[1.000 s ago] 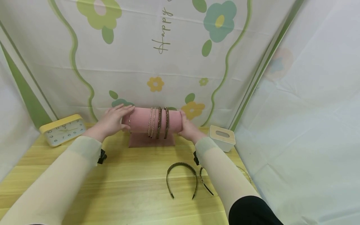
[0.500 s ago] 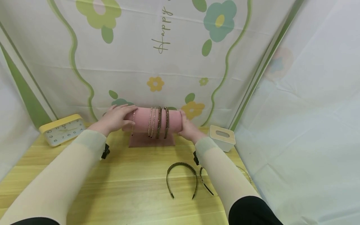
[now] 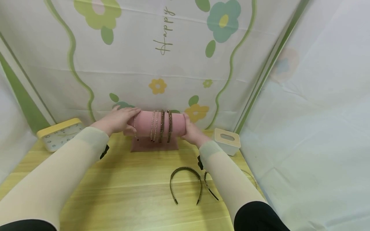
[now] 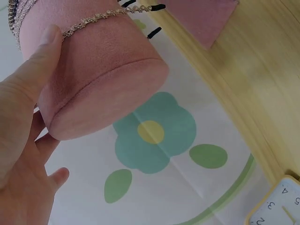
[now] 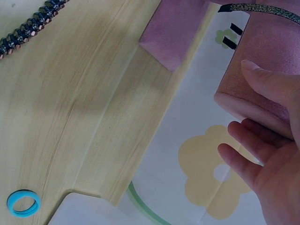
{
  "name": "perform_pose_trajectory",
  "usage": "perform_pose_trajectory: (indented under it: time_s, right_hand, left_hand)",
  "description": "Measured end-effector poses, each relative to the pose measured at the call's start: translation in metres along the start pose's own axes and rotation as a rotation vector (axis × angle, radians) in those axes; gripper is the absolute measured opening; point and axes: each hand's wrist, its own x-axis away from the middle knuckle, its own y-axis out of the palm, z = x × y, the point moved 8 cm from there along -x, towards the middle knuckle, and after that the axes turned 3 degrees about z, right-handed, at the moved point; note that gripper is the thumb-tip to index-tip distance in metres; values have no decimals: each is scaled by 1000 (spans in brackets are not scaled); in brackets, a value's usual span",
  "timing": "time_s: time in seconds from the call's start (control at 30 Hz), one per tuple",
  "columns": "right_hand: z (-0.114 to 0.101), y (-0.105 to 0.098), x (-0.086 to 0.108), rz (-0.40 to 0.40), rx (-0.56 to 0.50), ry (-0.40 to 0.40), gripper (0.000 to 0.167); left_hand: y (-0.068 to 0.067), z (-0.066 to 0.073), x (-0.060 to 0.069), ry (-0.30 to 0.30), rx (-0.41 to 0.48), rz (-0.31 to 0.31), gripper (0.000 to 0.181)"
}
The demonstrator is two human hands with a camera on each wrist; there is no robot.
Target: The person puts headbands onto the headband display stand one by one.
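A pink padded roll [image 3: 145, 124] lies level on its pink base [image 3: 154, 145] at the back of the table. Two thin light headbands [image 3: 156, 126] and two dark beaded ones [image 3: 162, 126] arch over its middle. At its left end my left hand [image 3: 117, 120] pinches another thin beaded headband [image 4: 101, 17]; in the left wrist view the thumb lies on the band and the fingers reach behind the roll. My right hand [image 3: 193, 131] holds the roll's right end, thumb on its surface, other fingers around the end face [image 5: 251, 112].
A dark headband [image 3: 185, 168] lies in the front middle, with another [image 3: 212, 191] beside my right forearm and a thin light one [image 3: 251, 175] farther right. A yellow clock [image 3: 60, 134] stands at the left, a tissue box [image 3: 226, 141] at the right. A blue ring [image 5: 23, 203] shows in the right wrist view.
My left hand and its headband shifted right along the roll, then slightly back left. My right hand has stayed at the right end. The head view has turned a little.
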Motion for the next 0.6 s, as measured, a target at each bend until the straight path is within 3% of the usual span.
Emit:
perform_pose_trajectory:
  time_s: [0.13,0.4,0.6]
  right_hand:
    - [0,1,-1,-1,-10,10,122]
    - [-1,0,1,-2,6,7,123]
    - [-2,-2,2,2,15,4,122]
  left_hand:
    - [-2,2,-3,4,20,23,92]
    - [-2,11,-12,38,16,64,61]
    - [-4,16,-13,68,-14,79,59]
